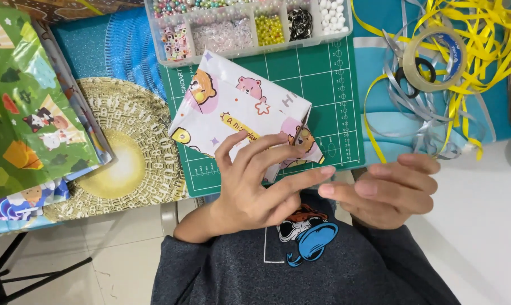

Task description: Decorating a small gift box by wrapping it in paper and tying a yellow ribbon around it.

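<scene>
A parcel (238, 101) wrapped in white paper with cartoon bears lies tilted on a green cutting mat (329, 73). My left hand (255, 183) hovers at the parcel's near edge with its fingers spread. The upper fingertips rest on the folded paper flap. My right hand (388, 189) is just to the right, off the mat's near corner, fingers loosely bent and pointing left. Its fingertips meet my left index finger. I see nothing held in either hand.
A clear compartment box of beads (249, 25) sits behind the mat. At the back right a roll of clear tape (430, 56) lies on scissors among yellow ribbon (481, 28) and silver ribbon (425, 116). Patterned wrapping sheets (29, 107) and a gold round mat (125, 152) lie left.
</scene>
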